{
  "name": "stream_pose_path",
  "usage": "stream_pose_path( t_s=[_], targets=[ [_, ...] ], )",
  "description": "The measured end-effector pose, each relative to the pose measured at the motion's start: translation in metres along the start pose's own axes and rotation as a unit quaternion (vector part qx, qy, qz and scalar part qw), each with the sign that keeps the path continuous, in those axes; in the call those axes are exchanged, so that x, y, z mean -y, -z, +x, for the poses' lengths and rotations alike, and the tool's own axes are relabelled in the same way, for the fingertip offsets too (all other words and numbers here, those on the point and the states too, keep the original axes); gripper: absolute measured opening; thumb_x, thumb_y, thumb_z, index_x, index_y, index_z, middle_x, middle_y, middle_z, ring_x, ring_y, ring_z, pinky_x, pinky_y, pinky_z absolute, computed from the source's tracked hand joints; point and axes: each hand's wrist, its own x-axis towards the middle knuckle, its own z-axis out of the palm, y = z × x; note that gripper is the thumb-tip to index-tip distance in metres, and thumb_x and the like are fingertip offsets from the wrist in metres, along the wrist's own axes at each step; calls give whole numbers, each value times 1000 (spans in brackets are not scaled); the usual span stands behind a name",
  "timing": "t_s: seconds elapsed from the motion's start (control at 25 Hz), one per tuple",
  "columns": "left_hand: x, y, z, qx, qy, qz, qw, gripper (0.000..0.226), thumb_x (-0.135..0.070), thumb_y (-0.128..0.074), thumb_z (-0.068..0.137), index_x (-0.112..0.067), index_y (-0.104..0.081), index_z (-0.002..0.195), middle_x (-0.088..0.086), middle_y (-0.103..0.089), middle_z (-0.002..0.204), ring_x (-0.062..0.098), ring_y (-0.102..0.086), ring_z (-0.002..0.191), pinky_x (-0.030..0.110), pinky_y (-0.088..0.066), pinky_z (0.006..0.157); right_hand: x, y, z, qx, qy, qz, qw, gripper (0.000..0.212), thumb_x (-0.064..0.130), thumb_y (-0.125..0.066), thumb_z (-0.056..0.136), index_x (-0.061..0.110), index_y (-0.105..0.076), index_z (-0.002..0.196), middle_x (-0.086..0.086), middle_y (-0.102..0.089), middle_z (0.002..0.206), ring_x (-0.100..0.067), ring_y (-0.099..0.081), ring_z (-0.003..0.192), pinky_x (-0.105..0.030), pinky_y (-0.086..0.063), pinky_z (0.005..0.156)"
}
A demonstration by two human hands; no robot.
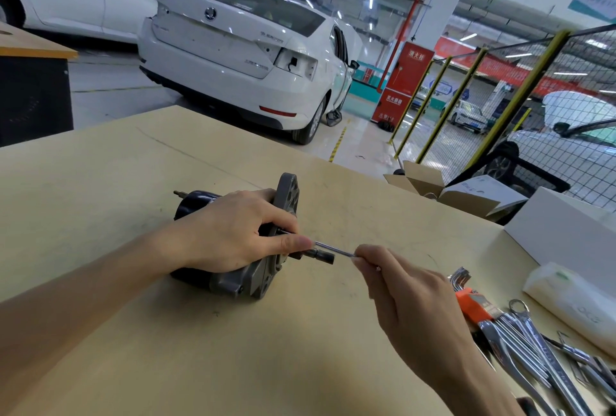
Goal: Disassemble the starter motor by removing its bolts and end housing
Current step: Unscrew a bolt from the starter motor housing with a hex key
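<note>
Grey metal end housing (283, 235) faces right on the starter motor (233, 242), which lies on its side mid-bench (133, 332). Your left hand (233, 232) wraps the motor body, thumb laid along the long bolt (333, 250); your right hand (410, 295) pinches that bolt's outer end. Draw it straight along its own axis (any tilt could bind it in the housing), keep the motor pinned down, and set it clear of the spanners (533, 349)
</note>
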Motion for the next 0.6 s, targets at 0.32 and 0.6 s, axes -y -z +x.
stream_pose_path(
  t_s=[0.32, 0.6],
  targets=[
    [3, 0, 0, -1, -2, 3, 1000, 43, -77, -43, 79, -44, -69, 87, -20, -50, 94, 3, -54, 89, 22, -45, 77, 9, 2, 3, 187, -333, 567, 730, 54, 61, -45, 88, 13, -46, 63, -7, -42, 50, -22, -48, 43, -29, -37, 43],
    [0, 0, 0, -11, 8, -12, 1000, 43, -76, -42, 79, -44, -70, 82, -17, -52, 91, 5, -56, 87, 33, -48, 81, 6, 2, 7, 181, -366, 669, 622, 47, 50, -45, 93, 14, -50, 63, -2, -35, 50, -16, -42, 39, -22, -33, 39]
  ],
)
